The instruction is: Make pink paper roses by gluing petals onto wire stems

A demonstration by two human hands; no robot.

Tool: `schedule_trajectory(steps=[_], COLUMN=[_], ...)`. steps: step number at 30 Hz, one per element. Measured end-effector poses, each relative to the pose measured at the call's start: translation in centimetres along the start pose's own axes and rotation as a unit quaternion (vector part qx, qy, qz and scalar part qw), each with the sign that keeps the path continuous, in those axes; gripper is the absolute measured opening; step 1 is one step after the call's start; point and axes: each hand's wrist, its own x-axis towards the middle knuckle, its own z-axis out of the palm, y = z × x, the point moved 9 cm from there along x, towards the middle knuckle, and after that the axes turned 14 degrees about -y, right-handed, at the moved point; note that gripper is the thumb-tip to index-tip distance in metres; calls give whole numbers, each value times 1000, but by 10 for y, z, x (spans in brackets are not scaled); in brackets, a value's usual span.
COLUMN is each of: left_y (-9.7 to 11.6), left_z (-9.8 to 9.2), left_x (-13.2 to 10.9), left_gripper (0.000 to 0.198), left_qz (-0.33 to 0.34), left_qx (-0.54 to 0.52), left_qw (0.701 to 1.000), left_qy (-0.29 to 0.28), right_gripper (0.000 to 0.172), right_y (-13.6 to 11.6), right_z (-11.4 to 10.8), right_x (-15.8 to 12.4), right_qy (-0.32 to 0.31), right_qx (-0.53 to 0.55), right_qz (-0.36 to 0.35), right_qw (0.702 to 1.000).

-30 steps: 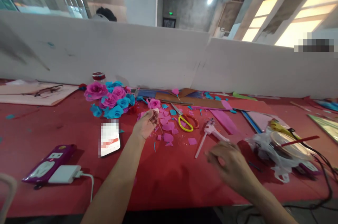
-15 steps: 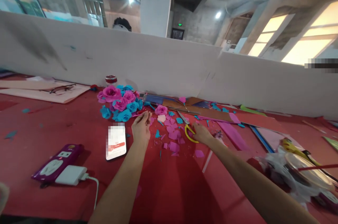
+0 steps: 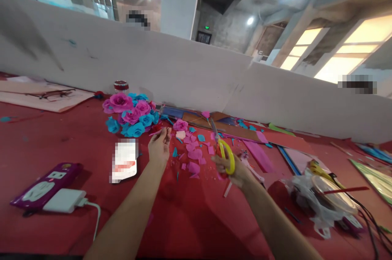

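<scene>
One pair of scissors (image 3: 232, 160), clasped by the right hand (image 3: 240, 173), points away, rightward of the left hand (image 3: 159, 145), whose hold is unclear.

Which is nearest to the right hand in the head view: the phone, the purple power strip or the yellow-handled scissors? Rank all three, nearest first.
1. Yellow-handled scissors: in the right hand.
2. Phone: left, beyond the left hand.
3. Purple power strip: farthest left.
</scene>
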Motion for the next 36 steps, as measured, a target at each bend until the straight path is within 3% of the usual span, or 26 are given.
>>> schedule_trajectory(steps=[3, 7, 15, 21, 28, 36], left_y=[-4, -10, -15, -20, -24, -30], left_z=[3, 13, 28, 27, 23, 23], left_x=[-1, -7, -18, -18, -15, -19], left_gripper=[11, 12, 23, 26, 26, 22], left_qz=[-9, -32, -78, -97, -95, -118], left_qx=[-3, -2, 26, 26, 27, 48], left_qw=[1000, 999, 996, 995, 995, 992], left_qy=[-12, -28, -20, -16, -23, -8], right_gripper=[46, 52, 51, 52, 52, 45], right_y=[25, 39, 14, 29, 28, 25], right_z=[41, 68, 63, 60, 57, 67], right_x=[-29, -34, -3, 13, 15, 12], right_qy=[-48, -75, -49, -62, -54, -94], right_qx=[199, 200, 81, 115, 82, 81], right_qz=[13, 40, 10, 9, 8, -2], right_qw=[979, 976, 995, 991, 995, 992])
